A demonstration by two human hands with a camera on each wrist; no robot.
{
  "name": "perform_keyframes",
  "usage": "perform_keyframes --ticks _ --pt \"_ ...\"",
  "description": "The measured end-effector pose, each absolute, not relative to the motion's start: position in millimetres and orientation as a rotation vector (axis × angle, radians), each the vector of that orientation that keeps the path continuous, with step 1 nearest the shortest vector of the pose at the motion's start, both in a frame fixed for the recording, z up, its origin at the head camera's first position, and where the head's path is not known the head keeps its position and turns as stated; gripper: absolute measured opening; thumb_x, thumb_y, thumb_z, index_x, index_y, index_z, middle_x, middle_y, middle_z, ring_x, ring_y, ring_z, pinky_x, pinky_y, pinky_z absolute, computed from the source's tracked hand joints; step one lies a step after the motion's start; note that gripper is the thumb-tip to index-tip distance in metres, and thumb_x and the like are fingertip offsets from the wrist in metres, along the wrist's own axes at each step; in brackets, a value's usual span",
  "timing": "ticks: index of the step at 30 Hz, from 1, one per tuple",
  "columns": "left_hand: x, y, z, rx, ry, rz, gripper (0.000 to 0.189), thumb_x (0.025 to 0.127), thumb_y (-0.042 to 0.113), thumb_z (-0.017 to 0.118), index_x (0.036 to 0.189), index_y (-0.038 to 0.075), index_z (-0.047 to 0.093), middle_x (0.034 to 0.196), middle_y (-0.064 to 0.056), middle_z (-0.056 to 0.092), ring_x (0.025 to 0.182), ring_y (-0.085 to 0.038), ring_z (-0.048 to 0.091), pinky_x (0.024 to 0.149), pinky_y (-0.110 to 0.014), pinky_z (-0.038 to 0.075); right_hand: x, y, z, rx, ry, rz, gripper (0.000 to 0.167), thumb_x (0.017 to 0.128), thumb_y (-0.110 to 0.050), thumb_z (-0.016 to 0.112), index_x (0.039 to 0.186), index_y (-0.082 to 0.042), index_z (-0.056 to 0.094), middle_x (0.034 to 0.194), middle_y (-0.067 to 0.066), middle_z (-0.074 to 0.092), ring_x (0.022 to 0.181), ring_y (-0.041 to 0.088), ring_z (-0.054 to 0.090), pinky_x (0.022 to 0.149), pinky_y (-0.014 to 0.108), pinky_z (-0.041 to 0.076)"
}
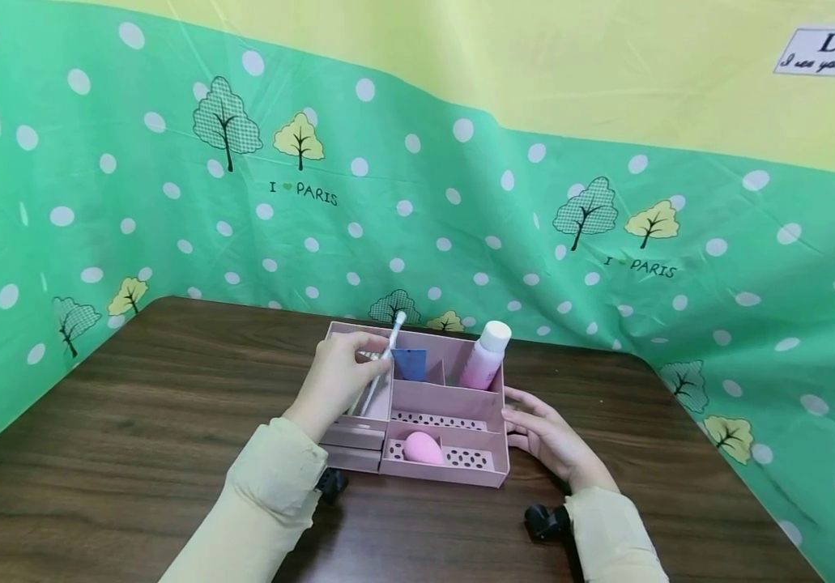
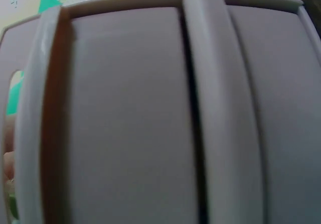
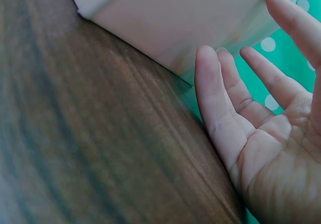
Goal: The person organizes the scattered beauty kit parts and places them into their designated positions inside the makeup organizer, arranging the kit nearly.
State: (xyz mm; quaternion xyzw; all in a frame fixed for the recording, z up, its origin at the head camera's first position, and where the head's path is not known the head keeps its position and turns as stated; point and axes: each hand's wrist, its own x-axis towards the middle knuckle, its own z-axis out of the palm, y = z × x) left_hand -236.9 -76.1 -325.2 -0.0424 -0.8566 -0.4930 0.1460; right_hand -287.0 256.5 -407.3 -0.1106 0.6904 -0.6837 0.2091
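Observation:
A pink desk organizer [image 1: 446, 398] with several compartments stands on the table. Over its left compartment, my left hand [image 1: 337, 374] pinches a slim white stick [image 1: 397, 325] with a rounded tip, tilted with its top to the right. My right hand [image 1: 551, 433] is at the organizer's right side, fingers extended and fingertips right at the wall; the right wrist view shows the hand [image 3: 271, 133] palm up beside that wall. A blue flat item [image 1: 410, 364] and a pink bottle with a white cap [image 1: 486, 355] stand in the back compartments. In front lies a pink makeup sponge [image 1: 423, 448].
Two drawers [image 1: 350, 449] sit at the organizer's lower left; their fronts [image 2: 130, 113] fill the left wrist view. The brown wooden table [image 1: 169, 421] extends to both sides. A green dotted cloth [image 1: 402, 235] hangs behind and around it.

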Motion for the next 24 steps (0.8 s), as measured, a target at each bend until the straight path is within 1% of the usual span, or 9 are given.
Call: perform_keyframes --ticks 2,6,9,12,16,20,24 --pt "-237.6 -75.8 -326.9 -0.137 -2.488 -1.382 0.024 0.084 0.011 0.075 0.108 0.007 0.076 0.103 -0.008 0.076 0.082 -0.017 0.068 0.068 -0.028 0.053 -287.0 255.9 -407.1 -0.309 1.92 -1.902 0.068 0.101 -0.017 0.054 0.154 0.003 0.017 0.114 -0.001 0.065 0.097 0.012 0.067 0.088 0.028 0.056" --pt "-235.8 -75.2 -326.6 -0.165 -2.507 -1.292 0.023 0.084 0.013 0.075 0.107 0.008 0.076 0.103 -0.006 0.077 0.087 -0.02 0.07 0.077 -0.034 0.054 -287.1 255.6 -407.0 -0.309 1.919 -1.904 0.067 0.101 -0.016 0.054 0.154 0.003 0.017 0.114 -0.001 0.064 0.097 0.012 0.067 0.088 0.028 0.056" --pt "-234.8 -74.7 -325.2 -0.173 -2.521 -1.216 0.024 0.085 0.014 0.075 0.107 0.007 0.076 0.098 -0.006 0.077 0.091 -0.022 0.072 0.082 -0.038 0.054 -287.2 256.1 -407.1 -0.308 1.92 -1.904 0.067 0.101 -0.017 0.054 0.154 0.002 0.017 0.114 -0.001 0.064 0.097 0.012 0.067 0.088 0.028 0.056" --pt "-234.4 -75.2 -323.6 -0.158 -2.552 -1.127 0.023 0.084 0.014 0.076 0.107 0.007 0.075 0.096 -0.005 0.078 0.096 -0.023 0.072 0.081 -0.039 0.054 -287.3 256.1 -407.1 -0.309 1.922 -1.901 0.068 0.101 -0.017 0.054 0.154 0.002 0.017 0.115 0.0 0.064 0.097 0.012 0.067 0.088 0.029 0.056" --pt "-234.4 -75.7 -322.1 -0.123 -2.604 -1.034 0.023 0.084 0.011 0.075 0.106 0.007 0.074 0.094 -0.006 0.078 0.098 -0.025 0.071 0.083 -0.04 0.054 -287.0 256.2 -407.0 -0.31 1.93 -1.896 0.067 0.101 -0.017 0.054 0.154 0.002 0.018 0.115 0.0 0.063 0.098 0.012 0.067 0.088 0.029 0.056" --pt "-234.3 -75.3 -321.3 -0.098 -2.637 -0.996 0.024 0.084 0.005 0.072 0.108 0.006 0.073 0.093 -0.008 0.077 0.096 -0.024 0.072 0.084 -0.041 0.055 -286.8 256.3 -407.0 -0.302 1.935 -1.894 0.067 0.101 -0.018 0.054 0.155 0.002 0.018 0.116 0.001 0.063 0.098 0.012 0.067 0.088 0.028 0.056" --pt "-233.3 -74.8 -320.8 -0.089 -2.655 -0.974 0.025 0.084 0.002 0.07 0.109 0.006 0.073 0.091 -0.008 0.077 0.093 -0.023 0.072 0.083 -0.041 0.056 -287.0 256.2 -407.0 -0.301 1.934 -1.896 0.068 0.101 -0.018 0.055 0.155 0.002 0.018 0.116 0.001 0.063 0.098 0.012 0.067 0.089 0.029 0.056"
